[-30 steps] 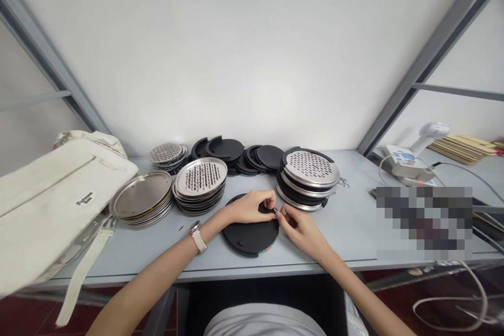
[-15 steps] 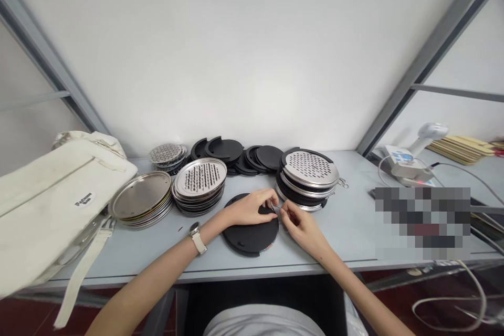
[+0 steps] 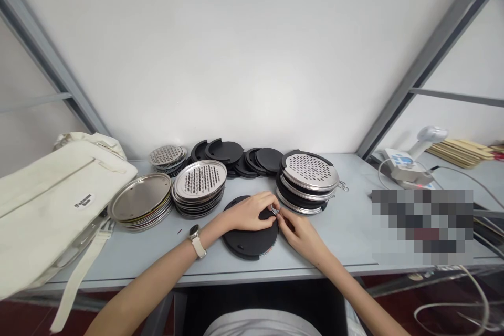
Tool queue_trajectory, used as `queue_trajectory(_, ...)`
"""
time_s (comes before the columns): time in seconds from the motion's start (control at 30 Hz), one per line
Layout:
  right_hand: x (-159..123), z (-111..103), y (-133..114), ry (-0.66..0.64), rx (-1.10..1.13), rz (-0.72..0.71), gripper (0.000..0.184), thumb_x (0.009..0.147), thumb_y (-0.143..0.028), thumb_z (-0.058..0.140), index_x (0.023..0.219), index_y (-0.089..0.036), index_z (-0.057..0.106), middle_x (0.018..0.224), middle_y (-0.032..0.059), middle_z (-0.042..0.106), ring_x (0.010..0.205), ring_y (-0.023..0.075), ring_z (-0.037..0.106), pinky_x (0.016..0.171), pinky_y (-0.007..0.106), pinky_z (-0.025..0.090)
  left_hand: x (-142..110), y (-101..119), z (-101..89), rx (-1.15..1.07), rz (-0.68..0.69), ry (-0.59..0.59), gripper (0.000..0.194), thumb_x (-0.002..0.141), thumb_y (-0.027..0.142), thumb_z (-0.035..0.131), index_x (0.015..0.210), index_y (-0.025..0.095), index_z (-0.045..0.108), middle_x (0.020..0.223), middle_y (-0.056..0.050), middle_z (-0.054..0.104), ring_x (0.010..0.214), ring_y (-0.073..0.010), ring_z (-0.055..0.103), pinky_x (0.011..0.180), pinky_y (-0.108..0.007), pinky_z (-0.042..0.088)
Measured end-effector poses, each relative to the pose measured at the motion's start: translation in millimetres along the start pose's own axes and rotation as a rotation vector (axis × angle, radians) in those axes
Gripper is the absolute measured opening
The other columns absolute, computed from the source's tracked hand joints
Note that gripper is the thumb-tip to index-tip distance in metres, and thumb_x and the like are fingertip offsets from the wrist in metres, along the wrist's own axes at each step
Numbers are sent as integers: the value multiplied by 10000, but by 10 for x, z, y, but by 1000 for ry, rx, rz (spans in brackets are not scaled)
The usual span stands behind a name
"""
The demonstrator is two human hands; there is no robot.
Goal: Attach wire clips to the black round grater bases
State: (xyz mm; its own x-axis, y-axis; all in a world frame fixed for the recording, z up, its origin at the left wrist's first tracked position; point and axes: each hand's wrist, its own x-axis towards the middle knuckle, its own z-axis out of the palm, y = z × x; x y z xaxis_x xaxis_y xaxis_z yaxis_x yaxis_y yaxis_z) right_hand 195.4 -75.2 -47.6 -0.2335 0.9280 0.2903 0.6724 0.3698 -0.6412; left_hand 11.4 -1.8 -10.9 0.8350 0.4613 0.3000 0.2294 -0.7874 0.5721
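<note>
A round black disc (image 3: 252, 241) with a raised rim lies near the table's front edge. My left hand (image 3: 252, 211) lies over its upper part, with curled fingers and thumb gripping it near the right rim. At that rim shows a small, thin metal wire piece (image 3: 274, 210), which the fingers partly hide. My right hand (image 3: 295, 228) pinches this wire piece from the right, its fingertips close to those of my left hand. Behind the hands stands a stack of black discs and perforated metal grater plates (image 3: 309, 170), with wire loops (image 3: 343, 186) sticking out at its right.
To the left are stacked grater plates (image 3: 200, 181), smooth metal plates (image 3: 142, 197) and small perforated discs (image 3: 166, 155). Black discs (image 3: 269, 160) lie along the wall. A cream bag (image 3: 51, 210) covers the left end. On the right stands a white scanner (image 3: 423, 144) with cables.
My right hand has shifted slightly left, bringing its fingertips up to my left hand's at the disc's rim. The left hand stays on the disc.
</note>
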Motion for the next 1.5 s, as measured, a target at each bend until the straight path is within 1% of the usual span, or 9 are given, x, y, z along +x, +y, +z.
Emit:
queue_trajectory(0.17,0,26,32,-5,-9,11,233,987,-297,313,847,-226,486,729,25,600,649,190,552,642,276,398,-3,-5,14,35,6,17,174,821,142,563,983,194,532,986,-42,536,917,-183,536,820,-285,445)
queue_trajectory(0.4,-2,43,42,0,16,55,180,982,-325,330,832,-245,386,680,-25,500,583,163,481,586,259,367,-3,-2,18,30,-11,58,113,835,182,578,947,193,562,952,-38,557,896,-183,546,824,-286,442)
queue_trajectory(0.47,-1,36,22,-5,32,56,153,977,-316,334,850,-245,378,674,-36,476,573,157,469,572,254,357,3,-19,16,11,-20,75,64,876,186,537,931,191,568,924,-31,569,871,-169,551,813,-276,444)
queue_trajectory(0.57,-2,22,-5,-17,35,49,127,973,-298,331,866,-245,375,661,-45,458,562,154,465,557,250,343,19,-69,20,-24,-38,102,112,925,175,469,911,182,580,880,-22,587,814,-147,557,785,-263,451)
queue_trajectory(0.73,-4,11,-10,-27,28,30,174,982,-312,312,831,-246,369,662,-39,469,568,156,482,559,251,349,36,-148,27,-87,-58,111,110,919,221,527,928,164,619,867,-24,620,750,-130,571,718,-238,470)
queue_trajectory(1.0,-1,37,31,-13,-32,0,199,997,-303,285,840,-244,391,668,-14,499,600,177,515,584,266,377,40,-167,8,-149,-39,80,173,920,188,532,959,184,701,922,-37,679,869,-148,614,810,-251,464)
queue_trajectory(1.17,-2,29,18,-5,-16,4,229,1000,-322,298,805,-239,387,644,-28,472,568,159,475,563,259,360,44,-199,48,-141,-79,112,124,892,185,570,924,163,688,854,-26,655,743,-125,592,715,-231,472)
queue_trajectory(1.37,-3,24,5,-46,111,25,277,994,-372,351,766,-223,396,610,-54,421,545,125,407,536,242,322,39,-192,49,-135,-65,117,120,875,156,574,893,159,693,887,-29,639,759,-117,581,732,-223,468)
queue_trajectory(1.5,-7,22,11,-54,113,28,297,995,-382,348,753,-219,398,598,-58,402,541,122,393,527,240,300,35,-187,43,-135,-55,105,123,869,139,571,906,156,687,876,-24,636,741,-110,583,720,-216,468)
